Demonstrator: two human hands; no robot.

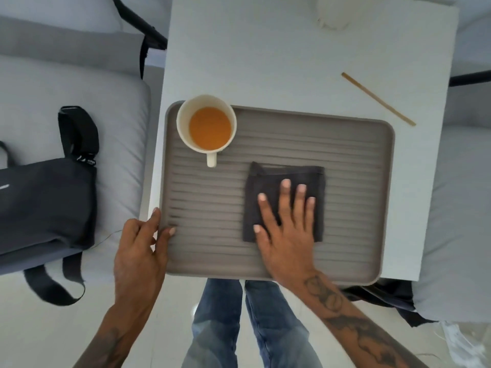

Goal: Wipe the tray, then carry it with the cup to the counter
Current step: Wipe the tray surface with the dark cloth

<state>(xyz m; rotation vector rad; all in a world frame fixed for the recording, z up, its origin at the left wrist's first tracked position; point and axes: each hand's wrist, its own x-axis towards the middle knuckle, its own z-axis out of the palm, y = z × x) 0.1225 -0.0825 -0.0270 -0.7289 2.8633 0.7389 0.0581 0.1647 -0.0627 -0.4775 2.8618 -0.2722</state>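
A grey ribbed tray (356,144) lies on a white table (265,62), its near edge overhanging the table's front. A cream cup (206,123) of orange drink stands in the tray's far left corner, handle pointing toward me. A folded dark grey cloth (271,179) lies flat on the tray right of centre. My right hand (287,229) presses flat on the cloth with fingers spread. My left hand (143,248) grips the tray's left rim, thumb inside the rim and fingers along the outside edge.
A wooden stir stick (377,98) lies on the table beyond the tray's far right corner. A white object (332,11) sits at the table's far edge. A black bag (45,203) rests on the grey seat to the left. Another grey seat (457,221) stands to the right.
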